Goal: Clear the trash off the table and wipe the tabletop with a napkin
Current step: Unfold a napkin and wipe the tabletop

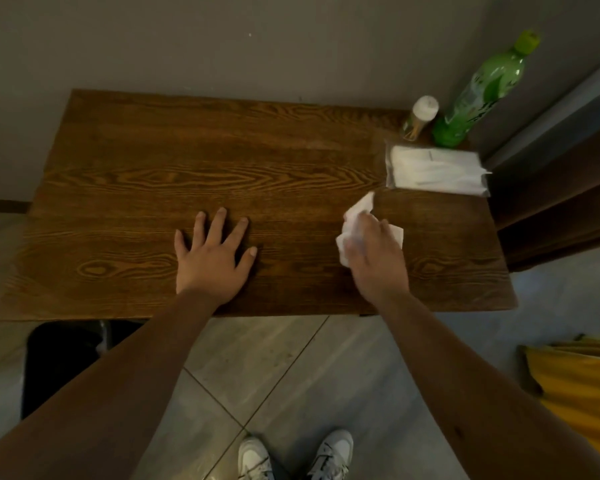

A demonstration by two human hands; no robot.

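A dark wooden table point(153, 161) stands against the wall. My left hand point(213, 256) lies flat on it near the front edge, fingers spread and straight. To the right, my right hand point(374, 258) presses a crumpled white napkin point(355, 214) onto the tabletop; the napkin sticks out beyond the fingers and at both sides. The hand is blurred, so how its fingers lie on the napkin is unclear.
A clear pack of white napkins point(433, 169) lies at the table's back right. Behind it stand a toothpick holder with a white cap point(420, 117) and a green bottle point(478, 91). A black bin point(63, 368) sits under the front left edge. Yellow cloth point(579, 382) is at right.
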